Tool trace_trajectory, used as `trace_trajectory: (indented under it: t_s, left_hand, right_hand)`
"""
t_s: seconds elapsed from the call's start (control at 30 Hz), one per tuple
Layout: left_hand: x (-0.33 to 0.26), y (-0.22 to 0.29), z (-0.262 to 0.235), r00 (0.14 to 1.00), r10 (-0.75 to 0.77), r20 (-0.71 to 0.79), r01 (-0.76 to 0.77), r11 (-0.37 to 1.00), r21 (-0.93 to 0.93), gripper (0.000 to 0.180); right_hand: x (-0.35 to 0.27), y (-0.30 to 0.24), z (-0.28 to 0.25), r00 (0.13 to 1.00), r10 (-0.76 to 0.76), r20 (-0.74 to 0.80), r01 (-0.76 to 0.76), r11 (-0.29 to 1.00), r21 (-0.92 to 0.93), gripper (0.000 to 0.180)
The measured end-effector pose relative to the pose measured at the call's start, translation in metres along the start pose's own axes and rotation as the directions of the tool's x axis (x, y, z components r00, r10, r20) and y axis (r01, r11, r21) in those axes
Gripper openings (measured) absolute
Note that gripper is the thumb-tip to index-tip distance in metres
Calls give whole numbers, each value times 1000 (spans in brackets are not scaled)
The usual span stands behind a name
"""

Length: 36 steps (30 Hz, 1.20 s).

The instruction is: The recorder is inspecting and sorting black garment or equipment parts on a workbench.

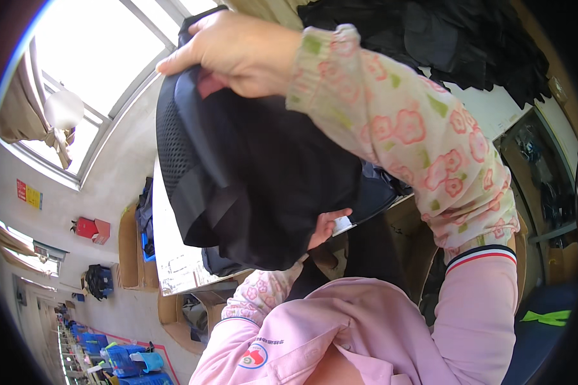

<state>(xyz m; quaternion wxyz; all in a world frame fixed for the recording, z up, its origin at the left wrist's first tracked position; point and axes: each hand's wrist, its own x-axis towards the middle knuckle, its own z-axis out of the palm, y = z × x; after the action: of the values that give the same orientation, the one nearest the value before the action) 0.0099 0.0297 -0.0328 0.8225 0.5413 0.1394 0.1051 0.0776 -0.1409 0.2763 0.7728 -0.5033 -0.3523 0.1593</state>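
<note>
A black garment with a perforated mesh panel along one side hangs in folds in front of me above a white table. Raised high, my right hand is closed on its upper edge, thumb on the near side and the other fingers partly hidden behind the cloth. At the garment's lower right edge is my left hand, partly covered by the fabric; its visible fingers are bent against the cloth. Both forearms wear flowered sleeve covers.
More dark fabric pieces are heaped at the far right of the white table. Cardboard boxes stand beside it on the left. A window is at upper left, and blue crates line the floor at lower left.
</note>
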Motion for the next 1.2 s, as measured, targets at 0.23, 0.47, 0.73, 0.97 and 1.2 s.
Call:
trace_trajectory:
  t_s: [0.23,0.47,0.73,0.97,1.2]
  left_hand:
    - [-65,85,-133,971,158,-180,-148,987,67,31]
    - [-82,158,-255,969,235,-83,-171,870,462,67]
    - [-50,95,-195,828,561,-8,88,-116,989,70]
    - [-93,-11,-19,777,-34,629,-628,-106,771,78]
    - [-86,-41,-28,811,-96,577,-584,-177,792,87]
  right_hand:
    - [-26,-22,-33,978,-46,203,9,984,177,22]
    - [-86,222,-80,968,248,-41,-243,886,-394,81]
    - [-136,389,-68,926,233,-297,-360,784,-505,78]
    - [-141,401,-73,942,59,-329,-257,758,-599,75]
    - [-155,247,-177,921,-175,-347,-271,351,-896,40]
